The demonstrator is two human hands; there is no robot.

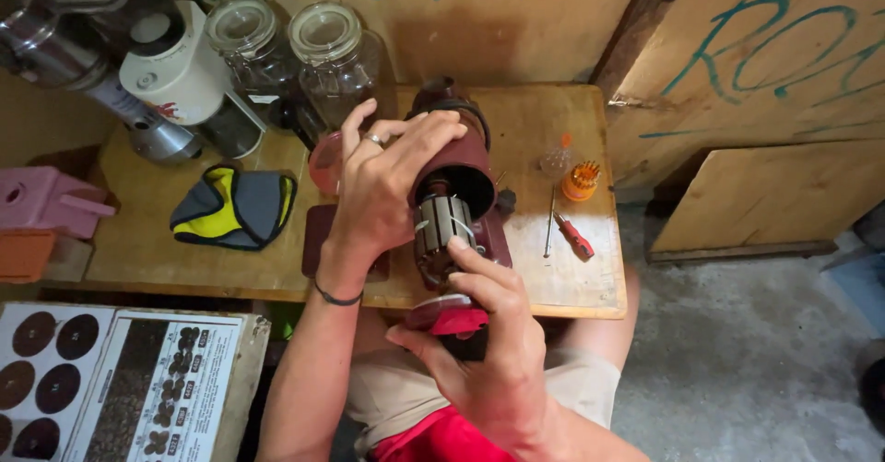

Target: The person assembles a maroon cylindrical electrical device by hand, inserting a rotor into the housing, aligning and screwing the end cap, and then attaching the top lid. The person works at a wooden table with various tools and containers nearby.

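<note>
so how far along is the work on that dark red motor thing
Already done: the dark red housing is open, with the metal motor core exposed below it. In hand: the left hand grips the housing, while the right hand touches the core and holds a red part. The red-handled screwdriver lies on the wooden table. Left: core and housing aren't yet fully apart or closed up.

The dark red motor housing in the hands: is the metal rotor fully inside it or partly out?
Partly out. The dark red motor housing leaves the grey metal rotor exposed below its rim, between the left hand and right hand.
</note>
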